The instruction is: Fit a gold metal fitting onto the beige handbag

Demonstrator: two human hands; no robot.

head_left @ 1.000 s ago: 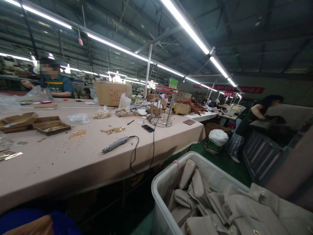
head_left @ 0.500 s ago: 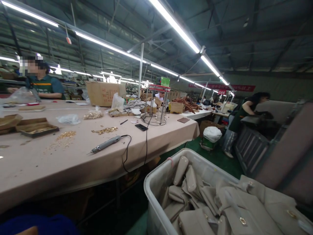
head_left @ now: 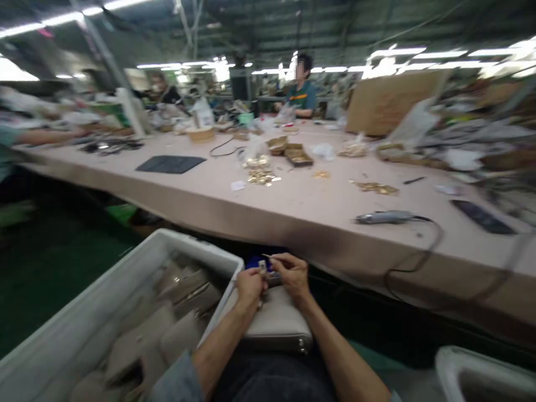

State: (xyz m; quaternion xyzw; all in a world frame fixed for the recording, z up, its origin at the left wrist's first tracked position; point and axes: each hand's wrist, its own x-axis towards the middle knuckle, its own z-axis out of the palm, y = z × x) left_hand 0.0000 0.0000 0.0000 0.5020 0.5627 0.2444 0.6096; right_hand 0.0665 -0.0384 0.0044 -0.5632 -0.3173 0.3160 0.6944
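Together, left hand (head_left: 250, 286), right hand (head_left: 293, 276), atop beige bag (head_left: 274, 325)

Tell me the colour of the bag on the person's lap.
Pale beige-grey, seen in the head view: the bag lies under both hands.

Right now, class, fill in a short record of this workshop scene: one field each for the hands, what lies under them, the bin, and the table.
left hand: on a small metal fitting at the far edge of the beige bag
right hand: beside the left, fingers pinching a thin piece
beige bag: flat on the lap, under both hands
bin: white tub to the left, holding beige bag pieces
table: ahead, with a corded grey tool, gold hardware piles, a dark mat
other people: a seated person across the table
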